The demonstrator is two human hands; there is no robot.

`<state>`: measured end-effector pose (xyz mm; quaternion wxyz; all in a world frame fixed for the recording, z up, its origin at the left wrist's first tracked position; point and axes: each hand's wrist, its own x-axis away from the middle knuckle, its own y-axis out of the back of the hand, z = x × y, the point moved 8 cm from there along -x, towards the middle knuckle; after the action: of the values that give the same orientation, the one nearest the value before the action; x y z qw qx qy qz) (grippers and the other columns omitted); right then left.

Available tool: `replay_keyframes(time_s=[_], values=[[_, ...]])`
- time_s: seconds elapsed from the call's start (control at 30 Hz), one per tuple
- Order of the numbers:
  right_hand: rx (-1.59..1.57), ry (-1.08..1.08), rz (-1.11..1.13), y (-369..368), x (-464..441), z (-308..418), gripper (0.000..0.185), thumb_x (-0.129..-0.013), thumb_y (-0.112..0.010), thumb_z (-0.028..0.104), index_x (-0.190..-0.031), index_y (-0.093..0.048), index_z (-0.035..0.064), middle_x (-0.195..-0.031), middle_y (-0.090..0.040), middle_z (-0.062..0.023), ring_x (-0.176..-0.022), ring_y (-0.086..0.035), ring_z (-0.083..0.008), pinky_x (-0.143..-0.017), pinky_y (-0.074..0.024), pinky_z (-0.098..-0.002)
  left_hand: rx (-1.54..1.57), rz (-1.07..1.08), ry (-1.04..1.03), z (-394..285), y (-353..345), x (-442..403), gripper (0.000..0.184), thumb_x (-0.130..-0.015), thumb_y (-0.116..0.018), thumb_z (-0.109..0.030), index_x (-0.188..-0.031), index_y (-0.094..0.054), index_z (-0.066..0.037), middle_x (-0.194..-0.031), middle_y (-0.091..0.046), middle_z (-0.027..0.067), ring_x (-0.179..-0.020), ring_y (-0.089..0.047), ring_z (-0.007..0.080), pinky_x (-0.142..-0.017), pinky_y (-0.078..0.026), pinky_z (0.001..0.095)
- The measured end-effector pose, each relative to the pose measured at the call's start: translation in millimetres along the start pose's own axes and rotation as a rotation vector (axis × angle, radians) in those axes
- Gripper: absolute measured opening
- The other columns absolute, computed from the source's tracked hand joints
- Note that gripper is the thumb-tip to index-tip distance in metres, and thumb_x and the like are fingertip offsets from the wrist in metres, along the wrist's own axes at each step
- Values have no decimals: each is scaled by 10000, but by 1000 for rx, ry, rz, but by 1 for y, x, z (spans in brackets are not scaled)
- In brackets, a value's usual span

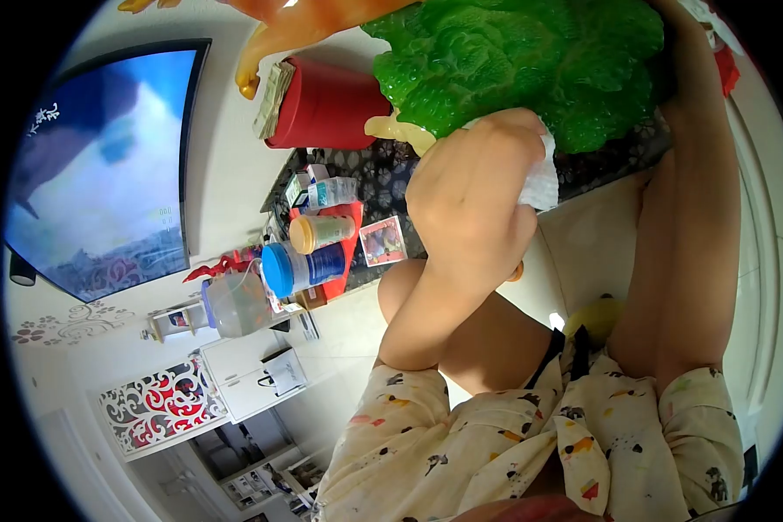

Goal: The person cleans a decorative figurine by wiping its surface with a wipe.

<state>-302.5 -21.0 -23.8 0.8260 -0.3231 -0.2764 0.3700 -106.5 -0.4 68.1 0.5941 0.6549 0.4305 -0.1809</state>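
Observation:
My left hand [474, 183] is closed around a crumpled white tissue or cloth [544, 178], its back toward the camera. It is against the lower edge of a large glossy green leafy ornament [513, 65], beside a pale yellow part [400, 130] of it. An orange, glossy piece [309, 30] adjoins the ornament at the top. On the right, my right forearm reaches up to the ornament's right side; the fingers of that hand are hidden.
A red container [331, 104], blue-lidded tub [300, 268], orange-lidded jar [322, 233], clear plastic jug [235, 304] and small picture card [383, 241] stand or lie on the dark patterned surface [378, 187]. A television [113, 165] hangs at the left.

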Motion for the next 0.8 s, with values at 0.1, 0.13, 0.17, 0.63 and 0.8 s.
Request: replay_keyframes(time_s=[0.1,0.13,0.17,0.63,0.8], values=[[-23,-45,-9,4,-4,-2,292,-834,-643,308,-954,-699,47,-841,-719,-85,-757,-706,-215,-716,-603,-338,-55,90,54,2,2,1,218,-777,-682,130,-845,-556,-35,-873,-722,123,-768,-662,190,-722,-516,255],[-51,-84,-38,10,-9,-6,294,-835,-642,307,-958,-699,46,-842,-719,-87,-758,-707,-217,-717,-604,-341,-35,89,65,2,4,2,218,-778,-681,131,-846,-558,-35,-874,-723,121,-769,-661,189,-722,-514,255],[-81,-122,-69,14,-12,-8,297,-835,-641,307,-963,-700,46,-842,-719,-88,-759,-708,-220,-717,-604,-343,-13,90,74,2,6,2,218,-780,-680,133,-847,-559,-36,-874,-724,120,-771,-660,189,-722,-513,254],[31,8,-24,-4,1,3,322,-837,-623,287,-1011,-700,27,-896,-733,-108,-801,-716,-238,-754,-605,-359,28,68,53,5,-1,0,194,-804,-668,118,-878,-564,-29,-891,-722,115,-746,-664,191,-703,-519,240],[-44,-67,10,2,-6,-3,307,-840,-622,296,-985,-702,38,-885,-731,-101,-780,-711,-225,-730,-601,-344,-34,145,43,1,1,-5,233,-738,-638,150,-857,-554,-33,-866,-711,113,-733,-662,209,-697,-518,247]])
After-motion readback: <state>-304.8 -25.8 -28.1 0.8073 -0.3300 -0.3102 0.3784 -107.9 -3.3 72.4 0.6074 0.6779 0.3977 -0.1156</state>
